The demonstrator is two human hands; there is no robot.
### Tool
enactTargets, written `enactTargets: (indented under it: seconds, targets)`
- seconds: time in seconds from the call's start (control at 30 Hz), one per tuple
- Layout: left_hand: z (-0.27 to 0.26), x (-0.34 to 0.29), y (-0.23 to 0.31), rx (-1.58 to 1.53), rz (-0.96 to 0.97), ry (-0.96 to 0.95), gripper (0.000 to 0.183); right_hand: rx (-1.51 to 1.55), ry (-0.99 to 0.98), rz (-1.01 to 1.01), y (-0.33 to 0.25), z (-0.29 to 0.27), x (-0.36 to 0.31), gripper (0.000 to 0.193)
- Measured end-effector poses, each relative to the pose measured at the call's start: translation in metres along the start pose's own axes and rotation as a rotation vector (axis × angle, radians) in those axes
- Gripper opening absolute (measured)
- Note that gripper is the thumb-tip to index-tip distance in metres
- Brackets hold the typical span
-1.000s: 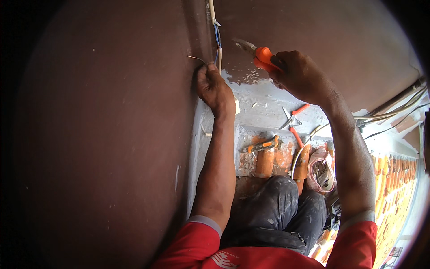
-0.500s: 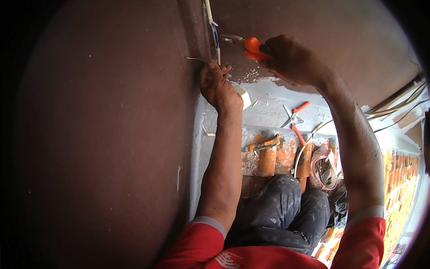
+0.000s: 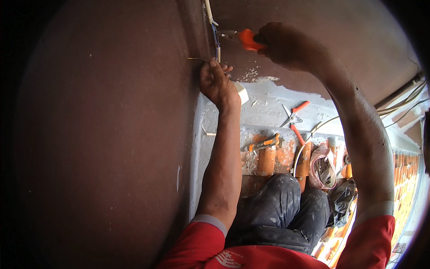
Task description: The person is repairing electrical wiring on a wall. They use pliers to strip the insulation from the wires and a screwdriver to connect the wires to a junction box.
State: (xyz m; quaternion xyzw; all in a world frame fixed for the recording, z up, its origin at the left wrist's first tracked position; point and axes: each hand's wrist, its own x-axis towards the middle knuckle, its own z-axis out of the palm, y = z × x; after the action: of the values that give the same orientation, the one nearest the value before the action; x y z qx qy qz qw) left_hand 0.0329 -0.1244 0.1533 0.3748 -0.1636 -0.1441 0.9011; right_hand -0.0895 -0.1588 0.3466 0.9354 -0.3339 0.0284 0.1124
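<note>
Along the inner corner of the brown wall runs a cream cable point(image 3: 208, 10), its sheath stripped to bare blue-looking wires point(image 3: 215, 35). My left hand point(image 3: 219, 85) is closed at the cable's lower part, finger and thumb pinching a thin wire point(image 3: 195, 58) whose end sticks out to the left. My right hand point(image 3: 282, 47) grips pliers point(image 3: 247, 40) by their orange handles. The pliers' metal jaws point left and reach close to the exposed wires; whether they touch is unclear. Beside my left wrist is a white box-shaped piece point(image 3: 241, 93), partly hidden.
Red-handled snips point(image 3: 295, 117) lie spread on the grey ledge point(image 3: 264, 110). Below are an orange-and-black utility knife point(image 3: 264, 143) on clay tiles point(image 3: 267, 161) and a pinkish open bag point(image 3: 323, 168) holding dark items. Loose cables point(image 3: 403, 105) run along the right.
My right hand has moved the pliers up and slightly left, bringing the jaws nearer the exposed wires. My left hand stays almost in place, still pinching the thin wire.
</note>
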Motion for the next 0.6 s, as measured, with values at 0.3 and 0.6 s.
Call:
enactTargets:
  seconds: [0.3, 0.6]
  targets:
    - [-0.003, 0.003, 0.0, -0.02, -0.021, -0.02, 0.029, -0.075, 0.141, -0.063, -0.006, -0.001, -0.003, 0.031]
    - [-0.012, -0.001, 0.004, 0.047, 0.057, -0.048, 0.032, 0.409, -0.104, 0.005, 0.007, -0.002, -0.006, 0.044]
